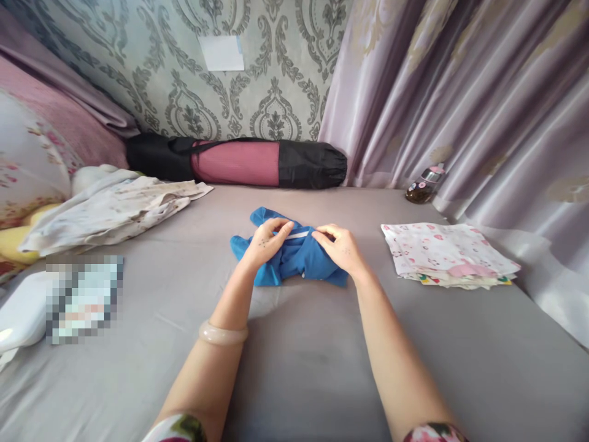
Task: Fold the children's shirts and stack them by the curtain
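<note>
A crumpled blue garment [299, 261] with a white stripe lies on the grey bed sheet [304, 356] in front of me. Its exact kind does not show, since it is bunched up. At its left side my left hand [269, 241] pinches the cloth between thumb and fingers. My right hand [338, 245] grips the fabric at the right end of the white stripe, fingers curled. Parts of the garment stick out to the upper left, beyond my left hand. A pale bangle [223, 333] circles my left forearm.
A folded stack of printed cloth [448, 255] lies to the right, with a bottle [426, 184] behind it by the curtain [391, 92]. A black and pink rolled bag [237, 162] rests along the wall. Rumpled light cloth [119, 205] and a white object [27, 310] are on the left.
</note>
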`<state>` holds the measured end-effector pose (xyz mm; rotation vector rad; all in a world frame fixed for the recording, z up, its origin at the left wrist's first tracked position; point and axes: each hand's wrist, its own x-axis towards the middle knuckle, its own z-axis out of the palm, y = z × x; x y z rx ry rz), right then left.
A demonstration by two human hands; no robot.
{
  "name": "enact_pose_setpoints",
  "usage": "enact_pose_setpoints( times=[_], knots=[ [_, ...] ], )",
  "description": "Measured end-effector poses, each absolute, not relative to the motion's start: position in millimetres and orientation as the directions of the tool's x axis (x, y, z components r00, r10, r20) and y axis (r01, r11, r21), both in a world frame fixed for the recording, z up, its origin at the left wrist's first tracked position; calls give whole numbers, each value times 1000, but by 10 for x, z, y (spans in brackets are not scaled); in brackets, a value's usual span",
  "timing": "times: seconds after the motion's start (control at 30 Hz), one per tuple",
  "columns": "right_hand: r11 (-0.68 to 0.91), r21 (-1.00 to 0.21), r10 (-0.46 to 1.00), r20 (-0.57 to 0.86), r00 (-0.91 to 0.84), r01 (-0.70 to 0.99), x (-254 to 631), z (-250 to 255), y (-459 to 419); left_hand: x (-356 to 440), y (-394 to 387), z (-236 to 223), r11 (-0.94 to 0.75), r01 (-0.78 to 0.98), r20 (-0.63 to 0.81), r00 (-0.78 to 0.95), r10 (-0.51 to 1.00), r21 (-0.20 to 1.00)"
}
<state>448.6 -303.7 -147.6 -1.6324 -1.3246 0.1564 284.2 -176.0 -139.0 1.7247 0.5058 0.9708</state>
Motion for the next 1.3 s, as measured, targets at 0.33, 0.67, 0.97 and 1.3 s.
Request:
enact_pose_setpoints(
  times=[0.33, 0.67, 0.97, 1.3],
  knots=[
    [-103, -861, 513, 383, 768, 498, 4785, -1673, -3030, 2643, -1845, -1174, -473, 131, 101, 895, 434, 871],
    [-108, -868, 432, 399, 809, 485, 4760, -1452, -3139, 2838, -1766, -1647, -780, 445, 236, 781, 579, 440],
    [-90, -880, 446, 384, 809, 467, 4791, -1441, -3160, 2840, -1674, -1677, -701, 395, 196, 774, 602, 593],
    [-108, -875, 481, 369, 795, 471, 4858, -1498, -3183, 2776, -1556, -1507, -385, 209, 258, 459, 851, 899]
  ],
)
